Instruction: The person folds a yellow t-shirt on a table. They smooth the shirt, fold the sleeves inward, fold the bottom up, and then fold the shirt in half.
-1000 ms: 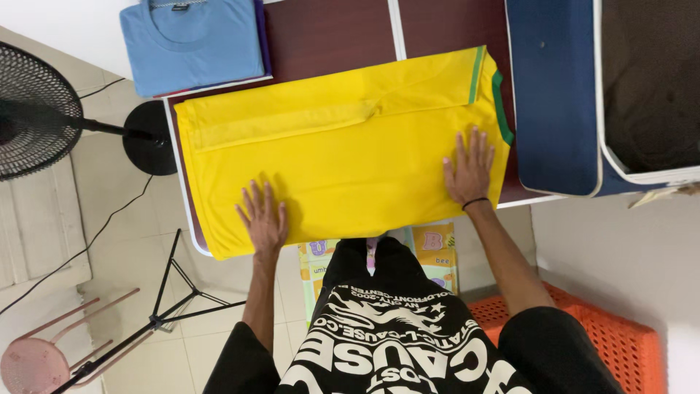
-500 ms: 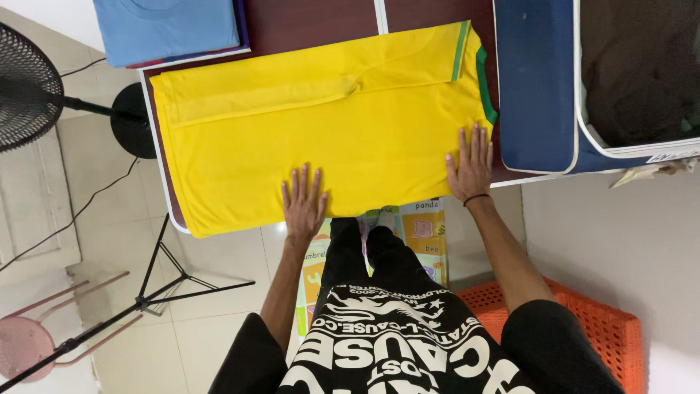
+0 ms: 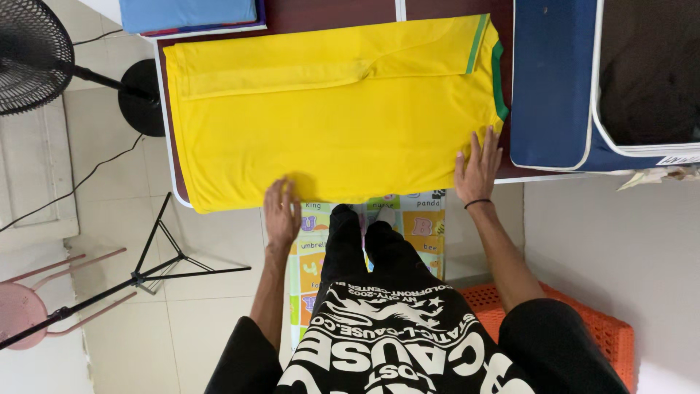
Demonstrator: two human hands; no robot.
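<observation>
We record that the left hand (image 3: 281,214) has drawn back toward the body: a second ago it lay flat well up on the yellow shirt (image 3: 328,117), and now only its fingertips reach the shirt's near hem at the tabletop (image 3: 169,131) edge. The right hand (image 3: 477,169) has also slid nearer, from a flat rest on the cloth to the shirt's near right corner, fingers spread. We note the view has shifted, so that the blue folded shirt (image 3: 186,13) now shows only as a strip at the top.
</observation>
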